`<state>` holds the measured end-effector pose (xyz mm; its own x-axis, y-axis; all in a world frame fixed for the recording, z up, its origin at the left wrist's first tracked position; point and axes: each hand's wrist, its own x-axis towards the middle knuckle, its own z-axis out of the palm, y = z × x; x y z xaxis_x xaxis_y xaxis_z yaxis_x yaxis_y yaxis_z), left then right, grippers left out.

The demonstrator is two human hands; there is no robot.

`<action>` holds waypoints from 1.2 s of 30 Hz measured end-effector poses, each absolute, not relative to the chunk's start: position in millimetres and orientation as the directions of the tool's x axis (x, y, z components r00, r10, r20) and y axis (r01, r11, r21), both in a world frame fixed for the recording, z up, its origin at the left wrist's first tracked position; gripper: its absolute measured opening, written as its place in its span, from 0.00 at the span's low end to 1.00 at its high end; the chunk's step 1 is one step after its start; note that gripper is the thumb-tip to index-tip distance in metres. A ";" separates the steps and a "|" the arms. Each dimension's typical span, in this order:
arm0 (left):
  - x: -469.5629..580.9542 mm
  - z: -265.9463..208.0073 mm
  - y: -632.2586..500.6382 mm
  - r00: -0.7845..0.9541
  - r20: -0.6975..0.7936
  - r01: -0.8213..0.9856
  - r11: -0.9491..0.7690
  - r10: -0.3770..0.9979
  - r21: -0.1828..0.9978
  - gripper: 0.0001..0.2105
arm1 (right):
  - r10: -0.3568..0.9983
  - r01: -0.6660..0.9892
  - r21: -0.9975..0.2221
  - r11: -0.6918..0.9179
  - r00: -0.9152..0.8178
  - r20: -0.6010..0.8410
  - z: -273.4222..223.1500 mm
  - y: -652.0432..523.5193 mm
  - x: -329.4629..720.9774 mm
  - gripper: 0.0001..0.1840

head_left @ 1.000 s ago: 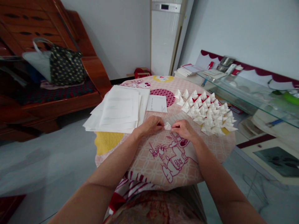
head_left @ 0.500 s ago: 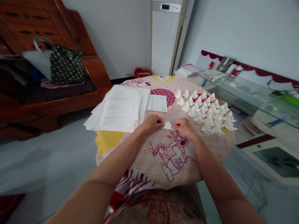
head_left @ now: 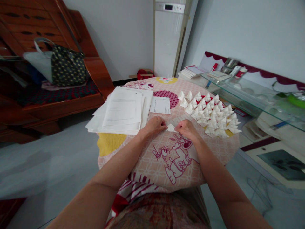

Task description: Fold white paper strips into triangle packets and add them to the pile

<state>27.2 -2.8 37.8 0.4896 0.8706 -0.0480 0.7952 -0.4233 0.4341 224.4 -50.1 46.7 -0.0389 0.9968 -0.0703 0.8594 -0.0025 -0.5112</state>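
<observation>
Between my hands is a small white folded paper piece [head_left: 171, 128], its peak pointing away from me. My left hand [head_left: 156, 124] pinches its left corner, the fingers closed. At the right corner, my right hand [head_left: 187, 128] is pinching too, with thumb and fingertips together. Both hands rest low over the patterned tablecloth [head_left: 152, 162]. To the right stand rows of similar folded paper pieces [head_left: 212, 116], pointed and white. A small printed sheet [head_left: 160, 105] lies just beyond my left hand. The fingertips partly hide the corners of the held piece.
A stack of white paper sheets [head_left: 124, 109] covers the table's left side. Beyond the right edge is a glass-topped stand [head_left: 257, 101] with cups and papers. A wooden bench [head_left: 95, 73] with a dotted bag [head_left: 68, 65] stands at left. A tall white air conditioner [head_left: 168, 38] is behind.
Very little differs. Both hands keep their pinch on the folded paper piece, which has tilted or flattened slightly; the stack and the rows of folded pieces are unchanged.
</observation>
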 end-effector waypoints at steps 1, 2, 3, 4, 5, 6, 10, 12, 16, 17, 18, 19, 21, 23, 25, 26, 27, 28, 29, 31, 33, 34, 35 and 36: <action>27.7 38.6 -3.5 0.488 -0.052 0.800 -0.422 0.871 0.426 0.10 | 0.997 0.866 -0.501 -0.006 -0.034 -0.071 46.7 -49.9 224.0 0.09; 28.2 39.2 -4.1 0.487 -0.054 0.804 -0.423 0.872 0.418 0.10 | 0.997 0.872 -0.490 -0.009 -0.030 -0.072 46.7 -49.7 223.5 0.09; 28.5 39.6 -4.6 0.487 -0.056 0.807 -0.425 0.871 0.411 0.10 | 0.997 0.878 -0.478 -0.012 -0.027 -0.075 46.8 -49.6 223.1 0.09; 28.8 39.8 -4.9 0.489 -0.056 0.808 -0.428 0.870 0.405 0.10 | 0.997 0.884 -0.466 -0.016 -0.024 -0.079 46.9 -49.5 222.6 0.09; 29.1 39.7 -5.0 0.492 -0.057 0.809 -0.433 0.869 0.397 0.11 | 0.996 0.889 -0.457 -0.019 -0.020 -0.082 47.1 -49.4 222.2 0.09; 29.4 39.4 -5.1 0.495 -0.058 0.812 -0.438 0.867 0.387 0.10 | 0.996 0.893 -0.449 -0.022 -0.018 -0.085 47.2 -49.4 221.7 0.08; 30.9 36.4 -4.9 0.494 -0.043 0.824 -0.452 0.868 0.342 0.10 | 0.995 0.903 -0.429 -0.029 -0.013 -0.095 48.1 -49.4 220.1 0.08; 31.6 35.1 -5.1 0.495 -0.033 0.825 -0.458 0.868 0.330 0.10 | 0.995 0.907 -0.419 -0.038 -0.006 -0.102 48.6 -49.5 219.3 0.08; 32.8 34.9 -5.9 0.500 -0.027 0.827 -0.468 0.866 0.313 0.09 | 0.994 0.912 -0.408 -0.047 0.004 -0.105 49.7 -49.7 217.1 0.08; 33.0 35.5 -6.0 0.498 -0.030 0.829 -0.465 0.867 0.311 0.09 | 0.995 0.914 -0.403 -0.048 0.007 -0.104 49.8 -49.6 216.6 0.07; 33.3 36.2 -6.0 0.494 -0.034 0.832 -0.461 0.869 0.308 0.10 | 0.995 0.916 -0.398 -0.050 0.010 -0.102 49.8 -49.5 216.2 0.07; 33.5 37.1 -6.0 0.488 -0.041 0.837 -0.454 0.872 0.305 0.10 | 0.995 0.918 -0.393 -0.054 0.016 -0.100 49.7 -49.3 216.1 0.07; 34.0 39.1 -5.6 0.475 -0.053 0.846 -0.440 0.878 0.301 0.10 | 0.995 0.918 -0.390 -0.072 0.036 -0.097 49.1 -48.7 216.5 0.06; 34.5 40.8 -5.0 0.468 -0.061 0.851 -0.430 0.882 0.301 0.09 | 0.994 0.913 -0.397 -0.092 0.059 -0.095 48.2 -48.0 217.4 0.05; 34.8 41.7 -4.6 0.465 -0.064 0.851 -0.426 0.883 0.307 0.09 | 0.993 0.907 -0.408 -0.105 0.072 -0.096 47.5 -47.3 217.6 0.06; 34.9 41.9 -4.5 0.463 -0.064 0.851 -0.423 0.884 0.310 0.09 | 0.993 0.906 -0.409 -0.107 0.075 -0.092 47.3 -47.0 217.2 0.07; 34.9 42.1 -4.5 0.461 -0.063 0.851 -0.421 0.885 0.314 0.09 | 0.993 0.908 -0.405 -0.107 0.078 -0.086 47.2 -46.8 216.4 0.09; 34.9 42.3 -4.6 0.460 -0.062 0.851 -0.420 0.886 0.316 0.09 | 0.993 0.912 -0.395 -0.107 0.081 -0.080 47.2 -46.6 215.3 0.11; 35.0 42.5 -4.9 0.460 -0.065 0.851 -0.420 0.885 0.315 0.09 | 0.994 0.918 -0.382 -0.107 0.084 -0.075 47.3 -46.5 214.0 0.12; 35.2 43.2 -5.5 0.460 -0.071 0.854 -0.419 0.885 0.310 0.09 | 0.994 0.927 -0.360 -0.103 0.083 -0.071 47.5 -46.3 211.6 0.14; 35.5 43.7 -5.7 0.461 -0.075 0.855 -0.421 0.884 0.303 0.09 | 0.995 0.930 -0.356 -0.095 0.074 -0.072 47.4 -45.9 210.7 0.14; 35.6 43.6 -5.6 0.462 -0.073 0.856 -0.422 0.884 0.300 0.09 | 0.995 0.930 -0.357 -0.092 0.071 -0.073 47.0 -45.5 211.0 0.14; 35.6 43.1 -5.2 0.463 -0.068 0.855 -0.425 0.884 0.299 0.09 | 0.995 0.929 -0.359 -0.091 0.068 -0.075 46.5 -45.0 211.7 0.13; 35.5 42.3 -4.7 0.464 -0.063 0.853 -0.427 0.883 0.299 0.09 | 0.995 0.928 -0.362 -0.089 0.065 -0.078 46.0 -44.4 212.8 0.12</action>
<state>35.5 -4.7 42.3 0.4643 0.8834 -0.0628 0.8534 -0.4273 0.2985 212.8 -44.4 46.0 0.0653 0.9948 -0.0777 0.9278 -0.0892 -0.3623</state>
